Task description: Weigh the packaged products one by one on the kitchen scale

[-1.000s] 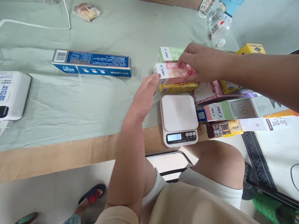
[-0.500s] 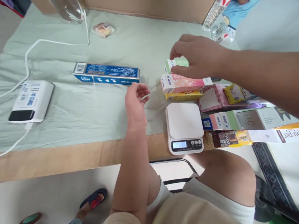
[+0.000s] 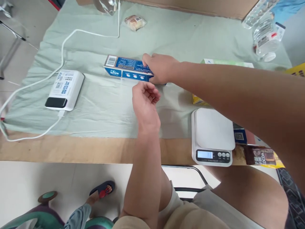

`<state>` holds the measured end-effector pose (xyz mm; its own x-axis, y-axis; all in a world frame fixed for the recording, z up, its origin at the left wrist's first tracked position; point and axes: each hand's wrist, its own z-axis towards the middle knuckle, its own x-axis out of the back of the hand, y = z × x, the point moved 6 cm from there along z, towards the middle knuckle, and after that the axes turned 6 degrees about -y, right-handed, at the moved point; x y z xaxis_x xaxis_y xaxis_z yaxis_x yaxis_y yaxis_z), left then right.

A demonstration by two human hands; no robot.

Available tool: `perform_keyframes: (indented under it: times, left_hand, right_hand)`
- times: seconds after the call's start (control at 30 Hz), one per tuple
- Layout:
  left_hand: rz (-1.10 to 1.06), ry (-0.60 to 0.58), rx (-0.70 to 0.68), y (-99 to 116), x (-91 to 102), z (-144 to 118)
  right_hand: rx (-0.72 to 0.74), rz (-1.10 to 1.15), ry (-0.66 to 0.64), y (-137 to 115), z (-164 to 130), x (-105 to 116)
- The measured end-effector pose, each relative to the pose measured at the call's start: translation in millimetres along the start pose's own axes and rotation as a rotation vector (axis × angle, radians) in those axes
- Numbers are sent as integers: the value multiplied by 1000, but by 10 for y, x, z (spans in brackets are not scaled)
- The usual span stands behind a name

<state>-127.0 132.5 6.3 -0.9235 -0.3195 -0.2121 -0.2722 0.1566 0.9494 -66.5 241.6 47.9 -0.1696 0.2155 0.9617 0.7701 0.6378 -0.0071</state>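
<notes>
Your right hand [image 3: 160, 67] clasps the blue box's [image 3: 124, 67] near end on the cloth [image 3: 100, 105]; your left hand [image 3: 145, 101] hovers just beside, fingers loosely curled, holding nothing.

Glossy cardboard blue box [image 3: 126, 67], matt creased cloth [image 3: 95, 105], smooth plastic scale [image 3: 213, 130]

Under the right forearm, beside the scale, a brown snack wrapper [image 3: 260, 156] reads "COCOA". The blue box [image 3: 126, 67] gripped by the right hand [image 3: 159, 67] carries a barcode and small print too fine to read. The scale display [image 3: 204, 155] shows no legible digits.
</notes>
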Motion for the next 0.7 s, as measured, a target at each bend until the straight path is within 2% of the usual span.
perform_keyframes:
  times: [0.13, 0.23, 0.33, 0.4, 0.47, 0.57, 0.7]
  left_hand:
    - [-182, 65, -23, 48, 106, -6]
    - [-300, 147, 11, 73, 190, -23]
    - [-363, 270, -3, 86, 306, -43]
    - [-367, 310, -24, 73, 360, -51]
    - [-305, 229, -56, 65, 335, -43]
    - [-129, -35, -87, 43, 139, -64]
    - [60, -338, 33, -116, -243, -200]
  right_hand:
    - [-4, 41, 30, -3, -60, -8]
    - [-45, 103, 58, -44, -233, 60]
    - [-165, 255, 131, -100, -621, 111]
    - [-279, 329, 191, -148, -1028, 57]
    - [-367, 363, 263, -213, -1522, -75]
    - [-457, 413, 380, -279, -2288, -365]
    - [-562, 354, 428, -229, -3013, -718]
